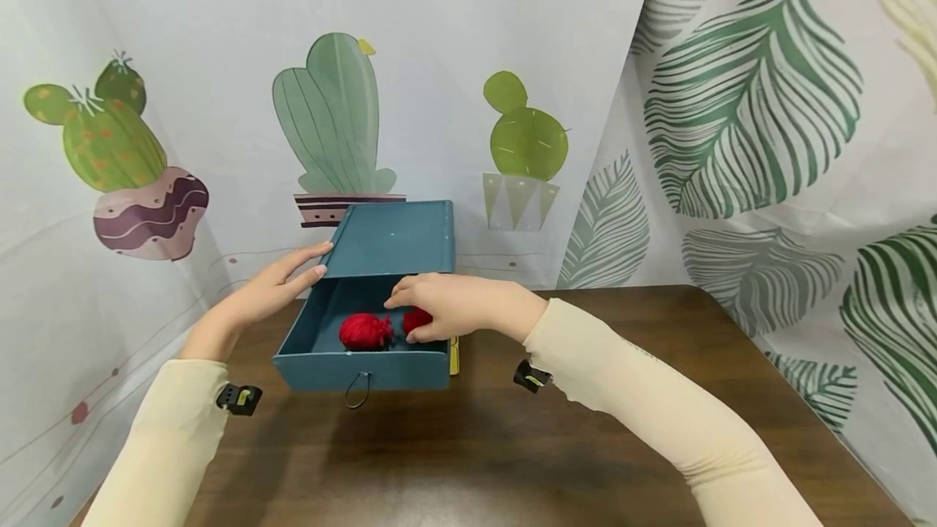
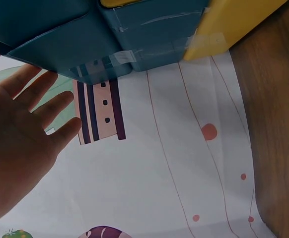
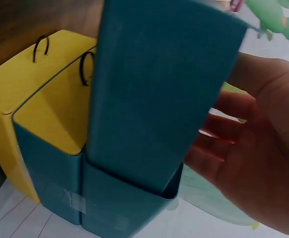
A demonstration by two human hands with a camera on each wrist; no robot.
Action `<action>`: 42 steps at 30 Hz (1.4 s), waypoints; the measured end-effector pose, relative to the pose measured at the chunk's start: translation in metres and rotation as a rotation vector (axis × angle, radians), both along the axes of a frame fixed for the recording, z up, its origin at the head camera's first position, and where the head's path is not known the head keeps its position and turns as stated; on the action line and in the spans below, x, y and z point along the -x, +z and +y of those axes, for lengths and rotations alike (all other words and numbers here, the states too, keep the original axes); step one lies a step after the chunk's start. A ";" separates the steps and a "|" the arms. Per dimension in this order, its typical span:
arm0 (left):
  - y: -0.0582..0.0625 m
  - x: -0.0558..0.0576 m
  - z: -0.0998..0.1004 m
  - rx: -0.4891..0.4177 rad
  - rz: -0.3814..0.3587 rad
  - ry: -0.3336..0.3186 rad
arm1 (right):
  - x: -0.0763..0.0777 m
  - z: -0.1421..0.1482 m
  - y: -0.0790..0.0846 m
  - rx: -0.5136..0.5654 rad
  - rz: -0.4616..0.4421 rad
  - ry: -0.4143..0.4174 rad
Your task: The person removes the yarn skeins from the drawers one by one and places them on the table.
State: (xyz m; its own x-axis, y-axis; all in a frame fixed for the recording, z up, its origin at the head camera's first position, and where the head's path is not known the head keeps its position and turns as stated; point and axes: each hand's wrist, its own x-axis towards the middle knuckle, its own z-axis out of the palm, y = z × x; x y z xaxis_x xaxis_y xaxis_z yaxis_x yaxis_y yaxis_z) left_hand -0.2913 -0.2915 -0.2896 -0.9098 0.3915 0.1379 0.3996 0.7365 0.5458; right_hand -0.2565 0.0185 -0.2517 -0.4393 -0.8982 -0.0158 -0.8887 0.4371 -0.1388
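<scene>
A teal drawer [image 1: 366,371] with a black loop pull [image 1: 358,391] stands pulled out of its teal box [image 1: 395,238]. Inside the drawer, on the left, lies a red yarn ball [image 1: 364,332]. My right hand [image 1: 457,303] reaches in from the right, its fingers and thumb bent round a second red yarn ball [image 1: 416,320], most of which the hand hides. In the right wrist view the drawer wall [image 3: 159,99] covers both balls. My left hand [image 1: 281,281] rests straight fingers along the left edge of the box, at its front corner.
Below the teal box are a teal unit with a yellow front [image 3: 55,119] and a yellow unit [image 3: 0,124], each with a black loop. All stand on a brown wooden table [image 1: 586,413], close to a printed curtain [image 1: 454,63] behind. More curtain hangs along both sides.
</scene>
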 end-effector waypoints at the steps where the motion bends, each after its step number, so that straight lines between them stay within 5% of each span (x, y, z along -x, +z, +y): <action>1: -0.001 0.001 0.000 -0.002 0.000 -0.001 | 0.001 -0.001 -0.002 -0.025 0.003 -0.011; 18: -0.002 -0.001 0.000 -0.020 -0.015 -0.009 | 0.001 -0.017 -0.008 -0.212 -0.035 -0.181; 42: -0.003 0.000 -0.001 -0.021 -0.008 0.001 | 0.001 -0.017 -0.002 -0.128 0.016 -0.090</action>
State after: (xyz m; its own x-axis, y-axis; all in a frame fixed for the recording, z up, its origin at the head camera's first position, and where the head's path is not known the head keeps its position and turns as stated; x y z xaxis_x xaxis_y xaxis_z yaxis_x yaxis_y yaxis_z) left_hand -0.2909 -0.2926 -0.2924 -0.9111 0.3881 0.1387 0.3948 0.7252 0.5641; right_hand -0.2571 0.0018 -0.2533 -0.5189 -0.8463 -0.1201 -0.8468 0.5282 -0.0630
